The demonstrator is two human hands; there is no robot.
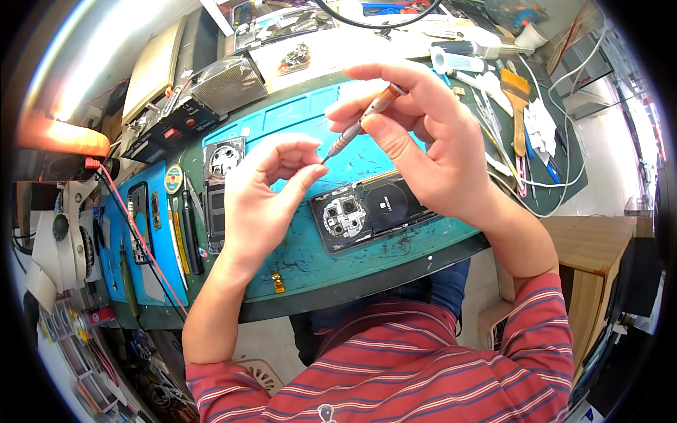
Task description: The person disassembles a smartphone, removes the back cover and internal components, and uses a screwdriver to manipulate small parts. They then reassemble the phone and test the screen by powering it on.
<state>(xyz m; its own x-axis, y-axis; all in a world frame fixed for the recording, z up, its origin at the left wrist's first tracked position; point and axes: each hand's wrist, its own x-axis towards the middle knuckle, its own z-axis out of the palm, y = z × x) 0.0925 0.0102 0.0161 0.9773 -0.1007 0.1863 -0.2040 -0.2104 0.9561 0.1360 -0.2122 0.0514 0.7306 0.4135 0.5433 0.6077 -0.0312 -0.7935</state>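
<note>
Right above the teal mat (310,271), and it's all about the slim screwdriver (344,139)! The right hand (437,151) has it, fingers clamped on the body, the butt end tipped up toward 1 o'clock, the point slanting down between 7 and 8 o'clock. And there at that point is the left hand (261,201), thumb and forefinger drawn close around the tip. Do they pinch the metal itself, or some tiny part on it? I cannot tell; the gap is too small to read.

Below, at 4 o'clock from the tip, lies the opened phone (388,204), its camera block facing up, its far end hidden behind the right hand. No contact between tool and phone here! The step in hand looks like fine work at the driver's tip, up in the air. The next move, as I judge it, calls for a steady right wrist and a light touch from those left fingers, so nothing small drops.

Around them: another stripped phone body (215,211) at 9 o'clock from the left hand, partly covered by it; a small gold piece (278,283) at 6 o'clock, near the edge of the surface (310,303); and a wooden-handled brush (518,102) out at 2 o'clock from the right hand.
</note>
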